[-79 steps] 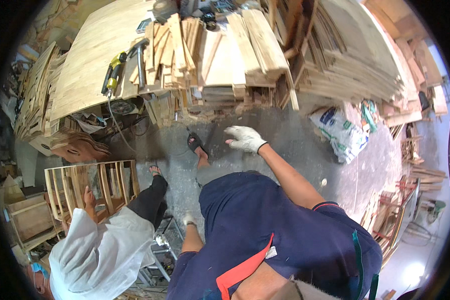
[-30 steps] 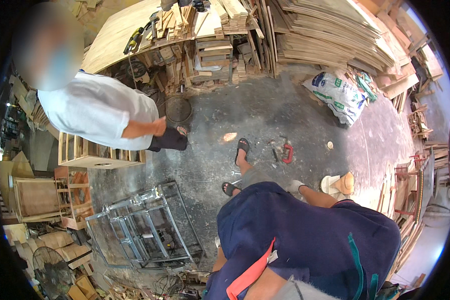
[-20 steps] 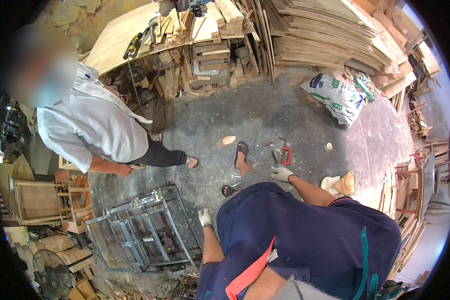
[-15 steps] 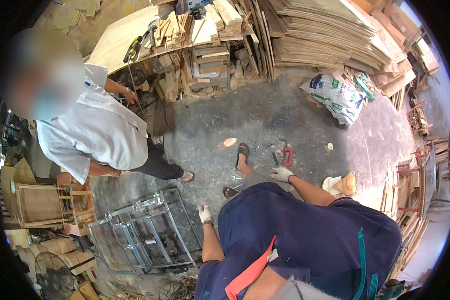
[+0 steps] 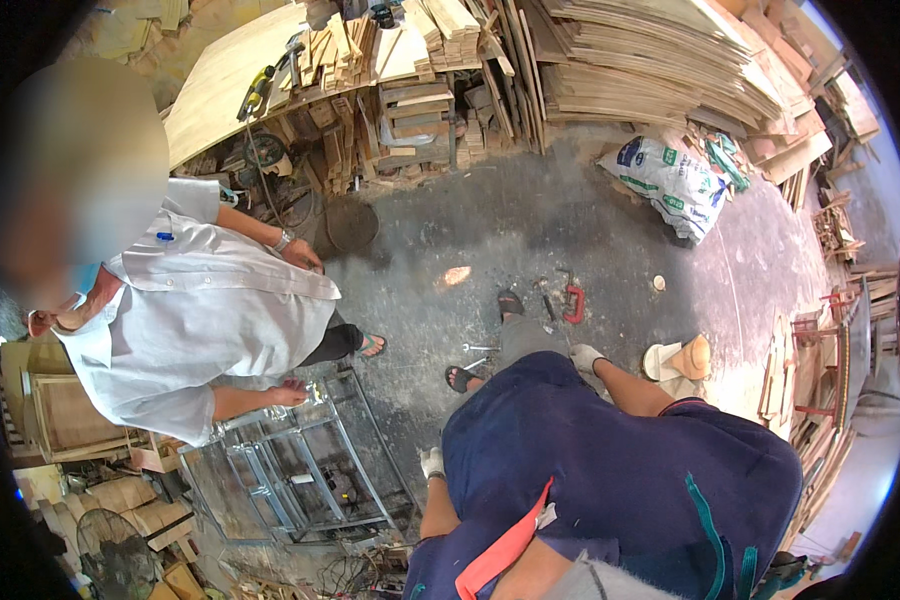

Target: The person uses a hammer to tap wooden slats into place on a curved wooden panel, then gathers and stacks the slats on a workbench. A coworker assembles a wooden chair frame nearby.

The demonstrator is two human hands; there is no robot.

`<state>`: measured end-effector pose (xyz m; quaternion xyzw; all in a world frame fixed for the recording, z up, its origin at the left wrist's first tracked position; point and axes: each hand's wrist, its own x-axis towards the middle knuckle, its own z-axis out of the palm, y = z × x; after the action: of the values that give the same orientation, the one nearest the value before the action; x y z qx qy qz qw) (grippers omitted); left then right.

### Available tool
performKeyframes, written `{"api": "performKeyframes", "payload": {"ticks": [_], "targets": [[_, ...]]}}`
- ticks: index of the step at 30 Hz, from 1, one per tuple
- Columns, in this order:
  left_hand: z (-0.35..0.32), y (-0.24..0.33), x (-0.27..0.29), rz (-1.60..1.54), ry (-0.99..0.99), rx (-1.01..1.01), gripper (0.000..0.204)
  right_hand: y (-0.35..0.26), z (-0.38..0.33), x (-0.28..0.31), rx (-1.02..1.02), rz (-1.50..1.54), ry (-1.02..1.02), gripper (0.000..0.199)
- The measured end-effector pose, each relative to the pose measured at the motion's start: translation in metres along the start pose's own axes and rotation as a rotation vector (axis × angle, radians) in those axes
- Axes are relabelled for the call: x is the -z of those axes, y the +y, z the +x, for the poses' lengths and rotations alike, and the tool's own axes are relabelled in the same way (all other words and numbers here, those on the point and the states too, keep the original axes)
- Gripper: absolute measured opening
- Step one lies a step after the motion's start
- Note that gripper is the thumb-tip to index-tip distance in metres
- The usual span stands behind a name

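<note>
My left hand (image 5: 431,463), in a white work glove, hangs at my side near a grey metal frame (image 5: 378,492); its fingers look loose, with nothing in them. My right hand (image 5: 587,357), gloved too, hangs by my right thigh, partly hidden by my dark blue top, and appears loosely open. On the floor ahead of my feet lie a red C-clamp (image 5: 575,305) and a small dark-handled tool (image 5: 548,307). A wrench (image 5: 481,348) rests beside my left sandal (image 5: 460,377). Neither hand touches these tools.
A person in a pale shirt (image 5: 230,305) stands at left, one hand over the metal frame. Stacked boards (image 5: 650,75) and a wood-laden bench (image 5: 235,75) line the back. A white sack (image 5: 670,185) lies far right; a tan-and-white object (image 5: 685,362) stands right. A fan (image 5: 115,550) is lower left.
My left hand has drawn back toward my side, and my right hand has shifted slightly right. My feet have stepped. The other person has come closer, a hand now over the metal frame.
</note>
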<state>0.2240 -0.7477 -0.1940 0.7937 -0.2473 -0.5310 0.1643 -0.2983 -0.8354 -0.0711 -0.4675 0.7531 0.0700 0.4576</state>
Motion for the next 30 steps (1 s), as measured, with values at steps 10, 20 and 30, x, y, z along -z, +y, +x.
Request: {"api": "performKeyframes", "payload": {"ticks": [10, 20, 30], "targets": [[-0.045, 0.040, -0.033, -0.303, 0.185, 0.067, 0.051, -0.066, 0.050, 0.119, 0.276, 0.080, 0.469, 0.061], [-0.081, 0.089, -0.142, 0.000, 0.256, 0.055, 0.059, -0.274, -0.059, 0.424, 0.675, 0.163, 0.715, 0.074], [-0.111, 0.062, -0.205, 0.062, 0.275, 0.051, 0.057, -0.260, -0.011, 0.462, 0.776, 0.107, 0.840, 0.073]]}}
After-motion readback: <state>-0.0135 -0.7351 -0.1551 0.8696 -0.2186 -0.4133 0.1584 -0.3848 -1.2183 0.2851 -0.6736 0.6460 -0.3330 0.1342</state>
